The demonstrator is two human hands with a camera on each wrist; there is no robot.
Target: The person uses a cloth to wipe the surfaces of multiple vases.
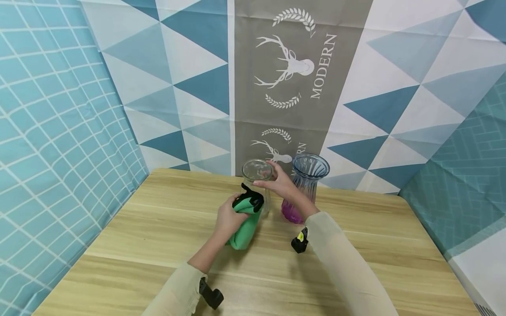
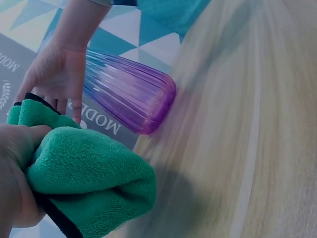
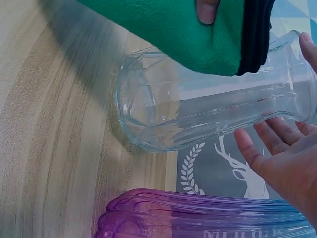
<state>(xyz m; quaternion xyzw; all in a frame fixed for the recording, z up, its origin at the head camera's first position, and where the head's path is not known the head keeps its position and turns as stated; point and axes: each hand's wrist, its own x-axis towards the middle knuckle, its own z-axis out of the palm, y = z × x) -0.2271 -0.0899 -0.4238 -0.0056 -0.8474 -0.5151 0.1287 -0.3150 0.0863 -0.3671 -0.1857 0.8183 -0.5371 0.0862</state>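
A green towel (image 2: 94, 163) with black edging is bunched in my left hand (image 1: 230, 218). It hangs beside the clear glass vase (image 3: 163, 104) and covers part of it in the head view. That vase stands on the table, and my right hand (image 1: 280, 181) holds it around its neck, with the thumb near the rim and the fingers on the other side. To the right of it stands a second ribbed glass vase (image 1: 309, 175), blue at the top and purple at the base, partly behind my right wrist.
The wooden table (image 1: 150, 228) ends at a wall covering (image 1: 300, 101) just behind both vases. Blue tiled cloth (image 1: 51, 109) lines the left side, and teal cloth (image 1: 466, 166) hangs on the right. A black wrist device (image 1: 300, 241) sticks out below the right sleeve.
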